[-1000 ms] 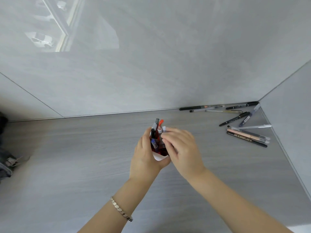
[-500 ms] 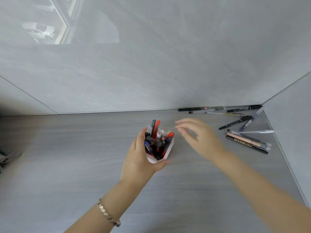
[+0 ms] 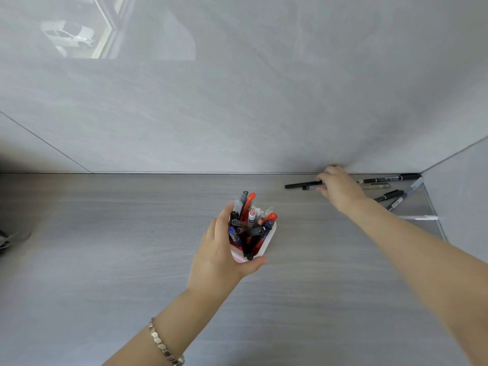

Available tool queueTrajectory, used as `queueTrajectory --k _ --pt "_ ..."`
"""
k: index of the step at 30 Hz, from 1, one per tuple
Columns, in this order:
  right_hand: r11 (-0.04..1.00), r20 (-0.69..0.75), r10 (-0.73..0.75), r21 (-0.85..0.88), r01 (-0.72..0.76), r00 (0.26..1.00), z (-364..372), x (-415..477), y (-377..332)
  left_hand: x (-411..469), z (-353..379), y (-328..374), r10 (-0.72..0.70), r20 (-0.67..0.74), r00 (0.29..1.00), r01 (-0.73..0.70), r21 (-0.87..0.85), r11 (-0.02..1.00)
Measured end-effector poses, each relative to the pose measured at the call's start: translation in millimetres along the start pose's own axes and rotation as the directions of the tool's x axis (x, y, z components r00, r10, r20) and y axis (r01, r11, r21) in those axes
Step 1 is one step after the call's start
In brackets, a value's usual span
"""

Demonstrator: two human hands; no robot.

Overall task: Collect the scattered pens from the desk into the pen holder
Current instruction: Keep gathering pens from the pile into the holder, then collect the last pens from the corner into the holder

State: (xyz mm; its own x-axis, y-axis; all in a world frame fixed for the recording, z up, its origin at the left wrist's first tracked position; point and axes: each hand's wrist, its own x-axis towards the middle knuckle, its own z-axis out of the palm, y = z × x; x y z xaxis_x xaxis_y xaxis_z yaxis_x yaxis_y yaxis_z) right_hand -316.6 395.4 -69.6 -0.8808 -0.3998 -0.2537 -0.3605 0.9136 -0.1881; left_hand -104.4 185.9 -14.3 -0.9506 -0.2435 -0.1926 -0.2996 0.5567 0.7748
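A white pen holder stands on the grey desk, packed with several red, black and blue pens. My left hand is wrapped around its left side. My right hand reaches to the back wall, thumb and fingers closed around the end of a long black pen lying on the desk; a thinner grey pen lies just below it. More pens lie in the right corner: a black marker, a pale pen, two dark pens and a white pen.
A glossy grey wall rises directly behind the desk and a side wall closes the right corner. A dark object pokes in at the left edge. A metal bracelet is on my left wrist.
My right hand left the pen holder and swung right and back to the wall, closing over the long black pen. My left hand kept hold of the holder.
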Motion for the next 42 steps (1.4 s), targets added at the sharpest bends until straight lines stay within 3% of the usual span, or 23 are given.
queueTrajectory --k 8,15,22,27,31,33,37,42 --pt "0.987 0.057 -0.099 -0.119 0.105 0.993 4.7 -17.0 -17.1 -0.5 -2.1 2.0 -0.007 0.011 1.0 0.006 0.005 1.0" --pt "0.96 -0.131 -0.121 0.237 0.15 0.984 -71.6 -77.4 -74.2 -1.1 -2.4 1.2 -0.004 0.009 1.0 0.004 -0.006 1.0" --pt "0.97 0.241 -0.115 0.235 0.057 0.964 -114.1 -145.4 -73.9 -1.3 -0.7 1.6 0.002 -0.001 1.0 -0.002 -0.032 0.999" --pt "0.988 0.371 -0.132 0.123 0.093 0.919 -104.7 -145.6 -105.3 -2.2 0.2 0.0 0.008 -0.009 1.0 -0.009 -0.055 0.998" --pt "0.999 0.408 -0.022 0.042 0.005 0.913 -81.2 -114.7 -147.2 -2.6 1.4 -0.8 0.017 -0.025 1.0 -0.018 -0.064 0.998" --pt "0.993 0.446 -0.017 0.116 -0.038 0.895 -72.7 -105.2 -164.5 -2.8 2.2 -0.5 0.02 -0.04 0.999 -0.023 -0.072 0.997" --pt "0.887 0.521 -0.118 0.438 -0.146 0.846 -79.5 -107.9 -166.1 -2.6 1.0 -0.3 0.032 -0.029 0.999 -0.035 -0.094 0.995" --pt "0.845 0.503 -0.09 0.495 -0.201 0.859 -90.8 -110.3 -147.4 -2.5 1.5 -3.6 0.043 -0.026 0.999 -0.044 -0.061 0.997"
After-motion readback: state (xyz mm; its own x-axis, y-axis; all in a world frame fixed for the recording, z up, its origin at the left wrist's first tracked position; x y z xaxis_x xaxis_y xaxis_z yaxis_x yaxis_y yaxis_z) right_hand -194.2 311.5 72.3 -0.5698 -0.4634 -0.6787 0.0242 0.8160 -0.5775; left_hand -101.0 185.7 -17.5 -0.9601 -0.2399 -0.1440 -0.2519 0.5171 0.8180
